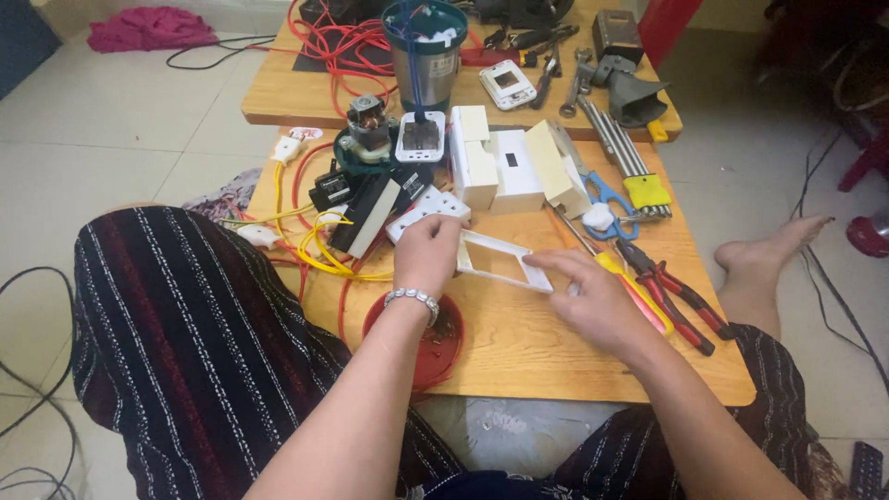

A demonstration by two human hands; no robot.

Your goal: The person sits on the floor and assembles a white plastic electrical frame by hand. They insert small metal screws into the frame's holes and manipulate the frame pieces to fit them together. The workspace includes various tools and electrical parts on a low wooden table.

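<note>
Both of my hands hold a white rectangular frame plate (495,260) just above the low wooden table (528,356). My left hand (424,255), with a beaded bracelet at the wrist, grips the plate's left end. My right hand (593,301) pinches its right end between thumb and fingers. The plate has a large open window in its middle. A white socket module (428,208) lies just behind my left hand.
A red lid (443,350) with small screws sits under my left wrist. Red-handled pliers (676,296), a yellow screwdriver (622,278), blue scissors (607,199), hex keys (630,157), white boxes (505,167), yellow and red wires (324,250) and a metal blender jar (424,56) crowd the table.
</note>
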